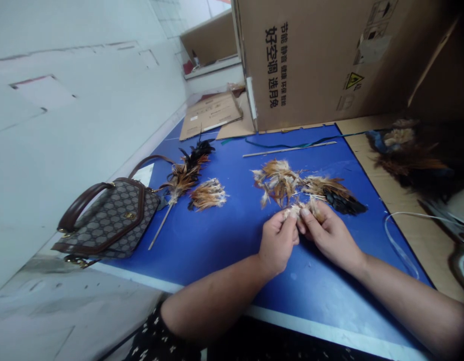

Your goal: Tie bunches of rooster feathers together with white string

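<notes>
My left hand (279, 239) and my right hand (327, 230) meet over the blue table, thumbs and fingertips pinched on pale, fluffy feathers (293, 210). How many feathers are between the fingers I cannot make out. Just beyond my hands lies a loose heap of brown and cream feathers (279, 178). A pile of brown and black feathers (335, 193) is close to my right hand. Left of my hands sits a small bunch of tan feathers (209, 194). Farther left, a feather duster (185, 175) with a thin stick handle lies at a slant.
A patterned handbag (107, 215) stands at the table's left side. Behind, a large cardboard box (310, 65) rises beside flat cardboard (211, 115). A thin stick (288, 149) and a dark green ribbon (310, 143) lie near it. At right are scissors (463, 250) and more dark feathers (412, 160).
</notes>
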`<state>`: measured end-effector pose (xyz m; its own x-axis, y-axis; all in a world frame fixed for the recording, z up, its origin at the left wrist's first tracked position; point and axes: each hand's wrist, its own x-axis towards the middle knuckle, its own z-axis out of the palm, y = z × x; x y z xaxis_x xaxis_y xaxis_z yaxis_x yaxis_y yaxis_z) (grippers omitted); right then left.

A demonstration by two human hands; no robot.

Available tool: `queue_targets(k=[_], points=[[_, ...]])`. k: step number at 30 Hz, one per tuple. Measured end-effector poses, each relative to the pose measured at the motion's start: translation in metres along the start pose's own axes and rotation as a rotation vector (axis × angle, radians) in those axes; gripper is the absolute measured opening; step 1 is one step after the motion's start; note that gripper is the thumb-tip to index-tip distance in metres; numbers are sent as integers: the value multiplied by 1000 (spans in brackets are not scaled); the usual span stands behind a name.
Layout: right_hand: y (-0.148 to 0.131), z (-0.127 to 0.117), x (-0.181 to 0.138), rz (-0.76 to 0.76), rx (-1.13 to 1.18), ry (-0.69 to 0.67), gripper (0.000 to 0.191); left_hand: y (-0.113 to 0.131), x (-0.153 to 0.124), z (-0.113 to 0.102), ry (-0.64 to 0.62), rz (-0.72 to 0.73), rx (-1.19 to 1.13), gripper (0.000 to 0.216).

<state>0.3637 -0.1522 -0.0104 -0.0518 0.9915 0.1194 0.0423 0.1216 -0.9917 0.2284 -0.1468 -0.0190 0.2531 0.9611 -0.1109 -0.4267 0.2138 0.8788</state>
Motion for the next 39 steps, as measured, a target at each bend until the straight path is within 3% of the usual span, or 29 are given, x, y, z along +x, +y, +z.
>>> queue_targets(k=[7,22,33,39], points=[[3,-4,-2,84,10,31,39,-2,1,-3,51,4,16,49],[20,-2,0,-60,-221,115,27,1,0,-1,14,-15,7,55],[8,-4,-1,-77,-279,27,35,9,1,0,145,-8,30,53],[1,-4,-3,-53,-156,24,38,10,3,-2,165,-2,58,45]])
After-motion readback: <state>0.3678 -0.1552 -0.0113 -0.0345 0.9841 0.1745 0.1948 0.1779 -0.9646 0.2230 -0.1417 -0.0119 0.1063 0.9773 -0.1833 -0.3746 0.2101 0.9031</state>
